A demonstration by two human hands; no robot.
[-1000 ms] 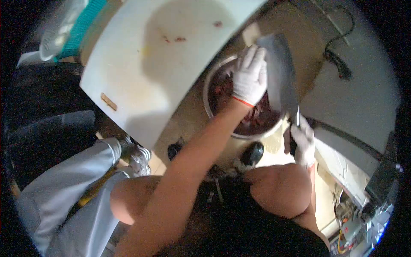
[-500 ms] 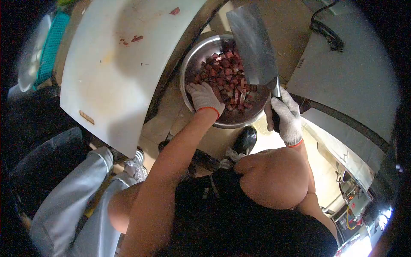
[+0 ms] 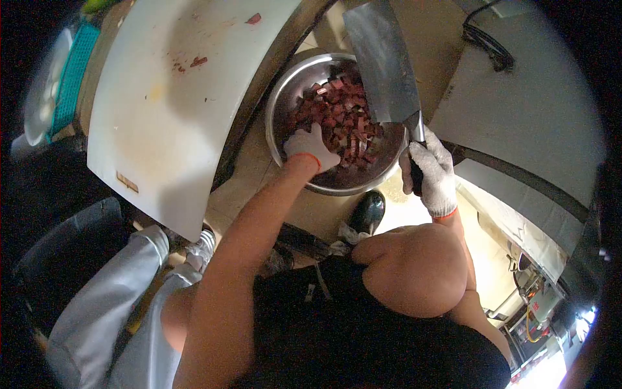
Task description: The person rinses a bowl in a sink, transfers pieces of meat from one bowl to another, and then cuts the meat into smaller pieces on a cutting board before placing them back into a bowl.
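Note:
A round steel bowl point(image 3: 280, 84) holds many dark red cubes of meat point(image 3: 337, 107). My left hand point(image 3: 310, 148), in a white knit glove with an orange cuff, is inside the bowl at its near left side. Its fingers point into the bowl and its thumb stands apart; the fingertips are partly hidden, and no held piece shows. My right hand point(image 3: 431, 170), gloved too, is wrapped round the dark handle of a broad cleaver point(image 3: 382, 65). The blade points up and away over the bowl's right side.
A white cutting board point(image 3: 168, 110) with a few meat scraps lies at the left. Beyond it is a teal basket point(image 3: 72, 74). A grey surface point(image 3: 518, 104) with a black cable point(image 3: 489, 45) is at the right. A person's light trousers point(image 3: 107, 298) show at lower left.
My left hand has shifted slightly left in the bowl, its thumb now spread from the fingers. My right hand still grips the cleaver. The whole view has shifted a little.

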